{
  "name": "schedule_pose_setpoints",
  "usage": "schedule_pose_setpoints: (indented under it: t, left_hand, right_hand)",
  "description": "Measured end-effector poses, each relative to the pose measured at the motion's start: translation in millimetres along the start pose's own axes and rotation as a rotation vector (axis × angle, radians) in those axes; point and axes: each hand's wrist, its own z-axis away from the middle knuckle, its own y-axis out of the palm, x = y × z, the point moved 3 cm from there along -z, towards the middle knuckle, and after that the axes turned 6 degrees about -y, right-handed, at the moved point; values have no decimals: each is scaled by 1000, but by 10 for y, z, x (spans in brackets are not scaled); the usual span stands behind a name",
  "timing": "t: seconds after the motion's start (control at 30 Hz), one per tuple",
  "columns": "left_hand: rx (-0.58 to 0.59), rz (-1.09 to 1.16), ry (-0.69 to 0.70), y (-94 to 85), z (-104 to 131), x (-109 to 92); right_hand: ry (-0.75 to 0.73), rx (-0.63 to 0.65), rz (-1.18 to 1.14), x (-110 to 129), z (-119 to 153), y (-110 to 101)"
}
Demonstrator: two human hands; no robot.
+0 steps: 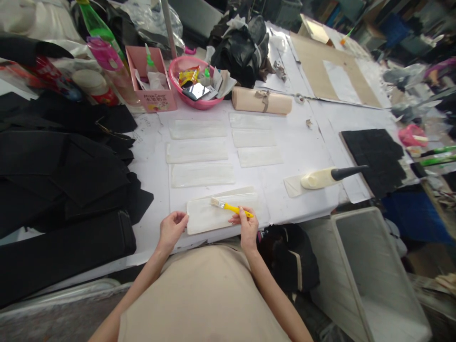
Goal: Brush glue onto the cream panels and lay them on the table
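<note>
Holding brush [232, 208]: right fingers [243, 215] | left fingers [182, 219]: at strip [201, 219], grip unclear | pink basin [202, 104]: yellow packet [188, 76]

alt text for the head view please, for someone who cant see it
A person's right hand holds a yellow-handled brush over a pale sheet on a white table, with the left hand at the sheet's left end. Six pale strips lie beyond in two columns; black pieces are piled at left, and a pink box and pink basin stand behind.

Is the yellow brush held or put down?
Held: the right hand has the yellow brush by its handle. Whether its bristles touch the white strip underneath, I cannot tell.
</note>
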Motion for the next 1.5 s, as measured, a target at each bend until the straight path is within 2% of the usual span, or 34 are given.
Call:
schedule_pose_setpoints:
  t: [0.17,0.3,0.37,0.43,0.6,0.67,0.73,0.9,1.0,1.1,1.17,1.27,1.33,1.4,1.43,1.5]
  left_hand:
    - [-12,9,-13,13,29,-29]
    - [-11,18,-22,13,36,-51]
    - [-8,20,-20,13,36,-57]
    - [-5,16,-18,11,32,-54]
    - [-1,-12,-15,2,18,-35]
    - [-1,-13,-14,-1,16,-34]
    - [2,-8,-17,-2,14,-32]
    - [-2,-9,-20,-3,13,-23]
    - [-7,-12,-26,-3,15,-21]
    - [-13,-15,-31,-2,19,-31]
    - [-15,-13,-28,-1,22,-37]
    - [-21,-7,-28,-1,25,-33]
    - [-28,-5,-30,-3,26,-21]
    - [-32,-6,-29,-6,24,-9]
    - [-33,-10,-28,-7,22,-4]
    - [-37,-22,-28,-9,19,-1]
  right_hand:
    - [-20,-182,56,83,-76,-514]
    - [-159,-284,235,231,-61,-807]
    - [-254,-280,324,307,21,-796]
    - [-289,-207,342,335,144,-654]
    - [-106,209,172,167,384,-80]
    - [-76,267,164,95,368,-15]
    - [-91,190,185,63,283,-121]
    - [-201,-158,307,159,33,-719]
    - [-321,-232,484,290,-35,-940]
    - [-497,-187,735,400,-30,-950]
    - [-601,-129,913,422,18,-871]
    - [-668,-12,1122,377,153,-710]
    - [-678,118,1141,344,266,-621]
    - [-664,240,1051,349,353,-591]
    - [-643,257,986,370,371,-610]
    - [-604,190,880,434,352,-700]
